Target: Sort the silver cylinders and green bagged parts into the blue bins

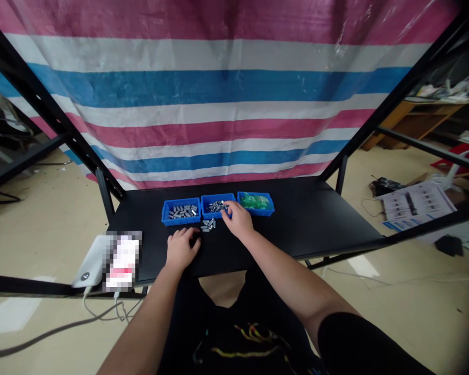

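Hands at three blue trays

Head view: left hand [181, 249] rests flat on the black table [316, 219], fingers loosely curled, holding nothing. Right hand [239, 219] reaches the middle tray [218, 205] of metal parts, fingertips pinched at its rim; whether they grip a part cannot be told. Small pile of parts [208, 225] lies between the hands. Left tray [181, 211] holds metal parts, right tray [255, 202] green pieces.

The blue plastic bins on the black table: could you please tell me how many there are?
3, in one row: left blue plastic bin, middle one under the right hand's fingers, right one.
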`<state>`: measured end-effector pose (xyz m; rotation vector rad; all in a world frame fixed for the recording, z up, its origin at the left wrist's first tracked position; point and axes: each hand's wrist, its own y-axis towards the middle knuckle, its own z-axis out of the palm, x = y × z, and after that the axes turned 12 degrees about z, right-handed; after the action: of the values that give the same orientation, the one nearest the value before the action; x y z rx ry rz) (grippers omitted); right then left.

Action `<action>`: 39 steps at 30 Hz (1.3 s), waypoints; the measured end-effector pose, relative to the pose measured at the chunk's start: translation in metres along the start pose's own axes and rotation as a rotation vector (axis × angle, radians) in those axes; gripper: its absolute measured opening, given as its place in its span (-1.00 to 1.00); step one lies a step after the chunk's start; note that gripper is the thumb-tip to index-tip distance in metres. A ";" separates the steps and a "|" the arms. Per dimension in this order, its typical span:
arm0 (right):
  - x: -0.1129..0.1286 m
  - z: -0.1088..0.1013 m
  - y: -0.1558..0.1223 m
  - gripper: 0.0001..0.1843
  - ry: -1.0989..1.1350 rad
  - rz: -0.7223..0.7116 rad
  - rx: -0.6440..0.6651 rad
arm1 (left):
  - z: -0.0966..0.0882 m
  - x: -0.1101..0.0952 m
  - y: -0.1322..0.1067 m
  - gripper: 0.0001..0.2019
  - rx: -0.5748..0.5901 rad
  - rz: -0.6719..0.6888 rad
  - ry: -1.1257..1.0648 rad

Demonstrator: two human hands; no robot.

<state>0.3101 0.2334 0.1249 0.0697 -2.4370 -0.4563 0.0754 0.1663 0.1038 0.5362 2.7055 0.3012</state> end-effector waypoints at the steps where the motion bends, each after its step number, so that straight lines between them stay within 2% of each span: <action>1: -0.003 0.002 -0.003 -0.73 -0.003 -0.004 0.010 | 0.001 -0.003 0.002 -0.75 0.010 0.017 -0.003; 6: -0.017 0.014 -0.025 -0.80 -0.019 -0.024 0.140 | 0.007 -0.014 0.013 -0.72 0.005 0.057 0.003; 10: -0.016 0.014 -0.030 -0.72 -0.045 -0.079 0.247 | 0.012 -0.016 0.015 -0.78 -0.014 0.017 0.029; 13: -0.011 0.011 -0.030 -0.64 -0.116 -0.129 0.282 | 0.011 -0.015 0.013 -0.79 -0.014 0.037 0.039; 15: -0.009 0.010 -0.030 -0.61 -0.153 -0.145 0.287 | 0.005 -0.013 0.015 -0.78 -0.055 0.054 0.024; 20: -0.008 0.010 -0.031 -0.65 -0.177 -0.133 0.279 | -0.029 0.001 0.040 -0.72 -0.289 -0.009 0.045; 23: -0.009 0.010 -0.031 -0.70 -0.180 -0.124 0.274 | -0.045 0.013 0.055 -0.75 -0.267 -0.086 0.144; 25: -0.010 0.010 -0.031 -0.72 -0.176 -0.121 0.263 | -0.049 0.019 0.057 -0.77 -0.238 -0.096 0.164; 28: -0.010 0.011 -0.031 -0.67 -0.161 -0.117 0.256 | -0.043 0.023 0.047 -0.76 -0.275 -0.047 0.106; 31: -0.011 0.013 -0.030 -0.65 -0.156 -0.116 0.260 | -0.028 0.020 0.029 -0.75 -0.301 0.037 -0.044; 36: -0.015 0.012 -0.031 -0.80 -0.123 -0.141 0.260 | -0.001 0.007 0.005 -0.74 -0.209 0.032 -0.206; 39: -0.018 0.009 -0.032 -0.84 -0.017 -0.158 0.295 | 0.005 0.003 0.002 -0.71 -0.197 0.038 -0.251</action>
<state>0.3170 0.2095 0.0969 0.3868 -2.5082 -0.1615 0.0751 0.1697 0.0984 0.5293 2.3948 0.4712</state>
